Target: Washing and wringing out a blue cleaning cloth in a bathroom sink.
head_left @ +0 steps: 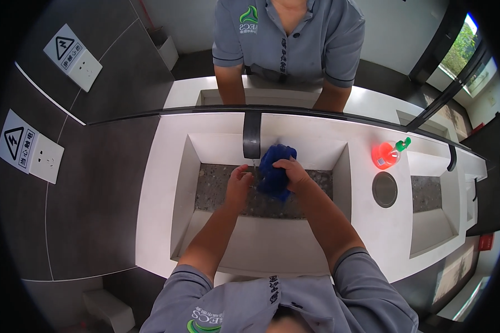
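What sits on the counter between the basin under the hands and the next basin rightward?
In the head view, a green-topped pump bottle of reddish liquid and, lower in the picture, a round grey disc lie between them on the white counter.

On my remote feed I see a clear, green-pumped bottle of red-orange liquid (382, 156) at three o'clock, near a round grey disc (384, 190); a white wall socket (46, 160) at nine.

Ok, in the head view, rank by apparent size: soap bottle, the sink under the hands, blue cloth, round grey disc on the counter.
Sink
Blue cloth
Soap bottle and round grey disc: too alike in size to rank.
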`<state>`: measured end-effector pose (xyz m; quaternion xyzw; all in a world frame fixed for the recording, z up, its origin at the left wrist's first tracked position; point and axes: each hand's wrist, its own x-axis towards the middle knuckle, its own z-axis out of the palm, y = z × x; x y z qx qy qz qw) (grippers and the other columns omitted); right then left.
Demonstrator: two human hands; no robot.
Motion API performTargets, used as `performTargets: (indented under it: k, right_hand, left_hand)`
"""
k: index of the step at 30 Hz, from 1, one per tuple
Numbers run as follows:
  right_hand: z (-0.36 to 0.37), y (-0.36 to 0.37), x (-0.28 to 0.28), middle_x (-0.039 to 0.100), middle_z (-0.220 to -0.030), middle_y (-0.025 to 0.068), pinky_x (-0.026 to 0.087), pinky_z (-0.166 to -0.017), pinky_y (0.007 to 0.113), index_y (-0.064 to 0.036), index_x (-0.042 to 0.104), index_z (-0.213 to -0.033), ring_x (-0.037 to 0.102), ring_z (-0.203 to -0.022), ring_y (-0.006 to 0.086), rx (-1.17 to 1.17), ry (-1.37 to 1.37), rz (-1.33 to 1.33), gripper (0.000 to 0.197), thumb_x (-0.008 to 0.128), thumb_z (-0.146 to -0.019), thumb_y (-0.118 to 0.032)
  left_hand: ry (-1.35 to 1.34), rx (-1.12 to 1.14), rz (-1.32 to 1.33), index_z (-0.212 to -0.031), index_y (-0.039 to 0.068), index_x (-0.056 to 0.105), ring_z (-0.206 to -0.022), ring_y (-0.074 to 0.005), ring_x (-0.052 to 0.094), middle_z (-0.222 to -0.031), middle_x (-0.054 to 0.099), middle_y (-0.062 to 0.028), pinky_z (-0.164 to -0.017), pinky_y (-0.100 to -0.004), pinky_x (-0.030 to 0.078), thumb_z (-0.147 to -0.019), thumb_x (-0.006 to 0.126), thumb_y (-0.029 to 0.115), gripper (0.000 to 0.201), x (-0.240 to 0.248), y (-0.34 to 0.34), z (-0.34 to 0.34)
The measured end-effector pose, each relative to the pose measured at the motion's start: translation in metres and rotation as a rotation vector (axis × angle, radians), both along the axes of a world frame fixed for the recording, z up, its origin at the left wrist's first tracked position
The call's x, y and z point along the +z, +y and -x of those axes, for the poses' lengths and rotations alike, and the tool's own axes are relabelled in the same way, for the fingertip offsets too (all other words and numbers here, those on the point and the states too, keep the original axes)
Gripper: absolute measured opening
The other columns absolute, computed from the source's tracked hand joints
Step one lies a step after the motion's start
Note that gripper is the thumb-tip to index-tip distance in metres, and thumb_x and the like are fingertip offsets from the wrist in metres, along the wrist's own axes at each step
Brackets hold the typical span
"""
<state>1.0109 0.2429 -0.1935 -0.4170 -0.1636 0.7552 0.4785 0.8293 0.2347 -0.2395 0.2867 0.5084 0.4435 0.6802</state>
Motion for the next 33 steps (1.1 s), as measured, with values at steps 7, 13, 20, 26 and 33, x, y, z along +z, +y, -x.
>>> performTargets:
  k: [7, 13, 20, 26, 33]
  right_hand:
    - [0.022, 0.003, 0.020, 0.058, -0.094, 0.0118, 0.047, -0.077, 0.033, -0.0019, 0.051, -0.112, 0.058, -0.087, 0.0223, 0.343, -0.381, -0.092, 0.043, 0.060, -0.071, -0.011]
    - [0.034, 0.029, 0.007, 0.060, -0.094, 0.0209, 0.045, -0.075, 0.034, 0.0084, 0.056, -0.101, 0.058, -0.092, 0.0294, 0.381, -1.103, -0.302, 0.043, 0.066, -0.070, -0.019]
    - [0.024, 0.047, -0.015, 0.061, -0.089, 0.0100, 0.044, -0.074, 0.028, 0.0021, 0.060, -0.096, 0.056, -0.084, 0.0178, 0.276, -0.685, -0.237, 0.026, 0.062, -0.071, -0.006]
    - [0.042, 0.029, 0.006, 0.061, -0.088, 0.0073, 0.044, -0.072, 0.028, -0.0011, 0.060, -0.095, 0.056, -0.081, 0.0166, 0.415, -0.848, -0.463, 0.028, 0.064, -0.072, -0.017]
    - [0.044, 0.042, -0.003, 0.062, -0.090, 0.0170, 0.045, -0.075, 0.035, -0.0001, 0.059, -0.097, 0.059, -0.087, 0.0275, 0.469, -1.375, -0.281, 0.049, 0.065, -0.072, -0.041]
  left_hand:
    - [-0.161, -0.138, 0.172, -0.121, 0.005, 0.046, -0.107, -0.0184, 0.050, -0.111, 0.054, -0.0079, -0.093, -0.0319, 0.036, -0.091, 0.033, 0.051, 0.057, 0.010, 0.016, -0.014]
    - [-0.327, -0.109, 0.208, -0.110, 0.004, 0.054, -0.101, -0.0181, 0.054, -0.106, 0.058, -0.0081, -0.087, -0.0328, 0.041, -0.091, 0.042, 0.041, 0.043, 0.023, 0.017, -0.014]
    - [-0.211, -0.126, -0.097, -0.105, 0.004, 0.054, -0.094, -0.0175, 0.058, -0.102, 0.059, -0.0048, -0.080, -0.0331, 0.047, -0.090, 0.049, 0.028, 0.030, 0.033, 0.042, 0.001]
    - [-0.562, -0.143, 0.371, -0.108, 0.006, 0.052, -0.089, -0.0188, 0.060, -0.102, 0.059, -0.0056, -0.074, -0.0326, 0.049, -0.090, 0.047, 0.034, 0.034, 0.019, 0.016, -0.010]
    - [0.176, -0.209, 0.039, -0.111, 0.004, 0.049, -0.086, -0.0212, 0.060, -0.104, 0.058, -0.0084, -0.069, -0.0350, 0.051, -0.087, 0.051, 0.040, 0.043, 0.023, 0.041, 0.003]
